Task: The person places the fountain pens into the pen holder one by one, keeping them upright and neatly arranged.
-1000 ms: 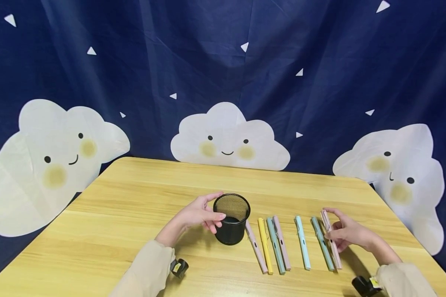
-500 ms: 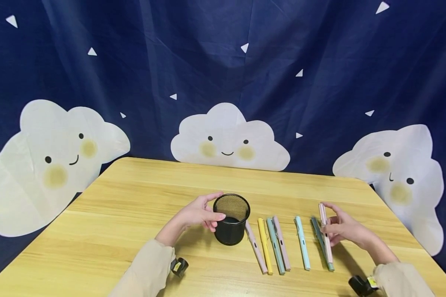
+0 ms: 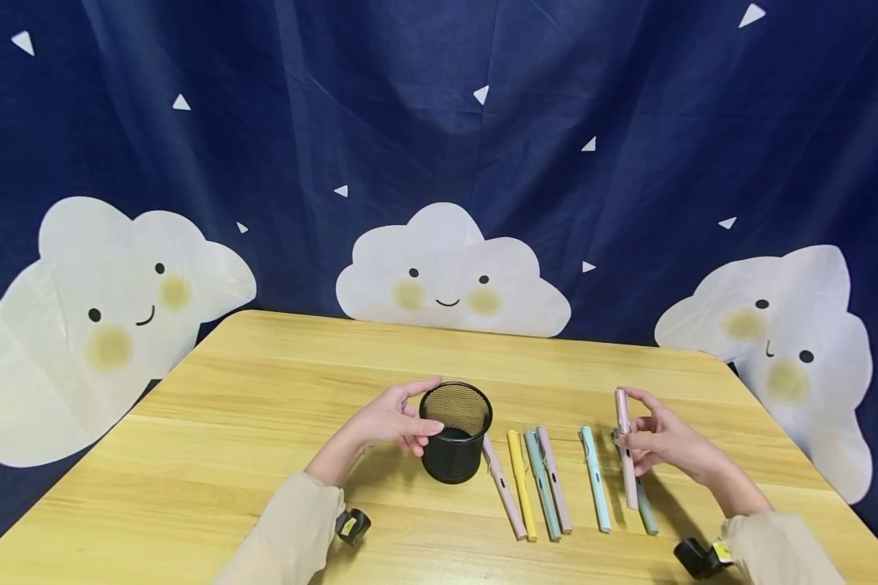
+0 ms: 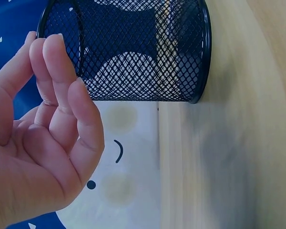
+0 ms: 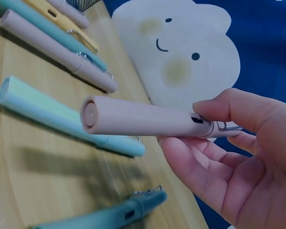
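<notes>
Pink pen (image 3: 624,443) is up off the table (image 3: 263,422) in the R hand (image 3: 666,447), head view: thumb and fingers pinch it near its far end, barrel slanting down toward the person. It hangs over a dark teal pen (image 3: 645,513) lying at the right end of the row. Left of that lie a light blue pen (image 3: 595,479), then a pink, a teal and a yellow one close together (image 3: 541,483), and another pink one just beside the cup (image 3: 455,435). L hand (image 3: 395,422) sits at the cup's left side, thumb near the far rim, fingers loosely curved toward the near wall; can't tell from here if they touch. Behind the table: blue cloth w/ white clouds (image 3: 449,272).

L wrist view: the mesh cup (image 4: 128,50) stands on the wood, nothing seen through its mesh. L hand (image 4: 43,143) is relaxed, fingers gently bent, fingertips (image 4: 52,45) right at the cup's rim edge; not wrapped round it.

R wrist view: R hand (image 5: 238,152) grips the pink pen (image 5: 143,117) w/ thumb on top by the clip and fingers under, blunt end pointing away. Below it on the table lie the light blue pen (image 5: 66,117), dark teal pen (image 5: 114,212) nearest, and farther off the pink, teal and yellow ones (image 5: 52,40). A cloud (image 5: 181,47) shows beyond.
</notes>
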Tool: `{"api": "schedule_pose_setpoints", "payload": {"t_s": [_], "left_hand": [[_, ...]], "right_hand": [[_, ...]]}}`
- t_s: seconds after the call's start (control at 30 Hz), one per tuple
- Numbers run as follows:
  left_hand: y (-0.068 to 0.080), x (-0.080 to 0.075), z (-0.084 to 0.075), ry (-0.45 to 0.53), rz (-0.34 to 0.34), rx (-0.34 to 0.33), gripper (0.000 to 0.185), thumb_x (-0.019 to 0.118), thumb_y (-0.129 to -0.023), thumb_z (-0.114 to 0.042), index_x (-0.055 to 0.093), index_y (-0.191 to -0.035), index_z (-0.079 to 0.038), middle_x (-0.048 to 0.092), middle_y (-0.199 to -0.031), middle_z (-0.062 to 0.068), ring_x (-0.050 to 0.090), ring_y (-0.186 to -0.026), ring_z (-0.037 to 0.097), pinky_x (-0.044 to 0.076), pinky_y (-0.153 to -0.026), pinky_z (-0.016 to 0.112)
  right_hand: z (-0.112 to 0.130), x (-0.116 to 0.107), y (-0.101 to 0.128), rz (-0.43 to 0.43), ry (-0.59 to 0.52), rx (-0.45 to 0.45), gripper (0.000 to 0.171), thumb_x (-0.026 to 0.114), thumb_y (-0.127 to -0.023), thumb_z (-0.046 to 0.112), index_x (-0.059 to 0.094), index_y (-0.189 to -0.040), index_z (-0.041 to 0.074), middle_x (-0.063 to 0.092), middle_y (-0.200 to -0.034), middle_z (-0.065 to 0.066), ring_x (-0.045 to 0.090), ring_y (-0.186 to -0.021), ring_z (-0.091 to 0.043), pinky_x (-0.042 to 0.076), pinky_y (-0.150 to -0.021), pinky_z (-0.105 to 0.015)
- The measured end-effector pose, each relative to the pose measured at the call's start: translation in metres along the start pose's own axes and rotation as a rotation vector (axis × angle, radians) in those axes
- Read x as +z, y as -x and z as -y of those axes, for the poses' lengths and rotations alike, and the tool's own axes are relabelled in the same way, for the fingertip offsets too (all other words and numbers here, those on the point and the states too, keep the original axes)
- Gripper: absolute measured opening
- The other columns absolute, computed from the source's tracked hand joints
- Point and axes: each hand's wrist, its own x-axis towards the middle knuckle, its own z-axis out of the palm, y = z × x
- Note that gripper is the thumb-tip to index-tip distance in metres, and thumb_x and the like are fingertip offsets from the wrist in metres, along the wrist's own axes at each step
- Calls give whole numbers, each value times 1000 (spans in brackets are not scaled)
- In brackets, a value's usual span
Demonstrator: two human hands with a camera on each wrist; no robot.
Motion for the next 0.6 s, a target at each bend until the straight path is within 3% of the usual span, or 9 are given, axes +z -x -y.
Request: {"api": "schedule_pose_setpoints", "payload": {"t_s": [0.23, 0.43, 0.6], "left_hand": [[0, 1, -1, 29, 0, -20, 74, 65, -82, -9, 21, -141, -2, 54, -56, 5, 56, -45, 14, 46, -45, 24], [0, 2, -2, 35, -2, -27, 74, 64, -82, -8, 21, -141, -2, 54, -55, 5, 55, -44, 12, 46, -44, 23], [1, 2, -2, 10, -10, -21, 73, 65, -81, -8, 23, -141, -2, 53, -53, 3, 47, -39, 8, 38, -39, 20]], "right_hand": [[3, 5, -6, 3, -32, -49, 65, 50, -85, -4, 20, -129, 33, 51, -86, -12, 56, -69, -15, 53, -56, -39], [4, 9, -12, 28, -74, -89, 68, 49, -86, -5, 19, -133, 34, 54, -89, -13, 58, -74, -16, 53, -59, -39], [7, 14, -17, 45, -82, -141, 72, 48, -85, -8, 21, -136, 35, 55, -89, -14, 60, -85, -23, 52, -59, -41]]}}
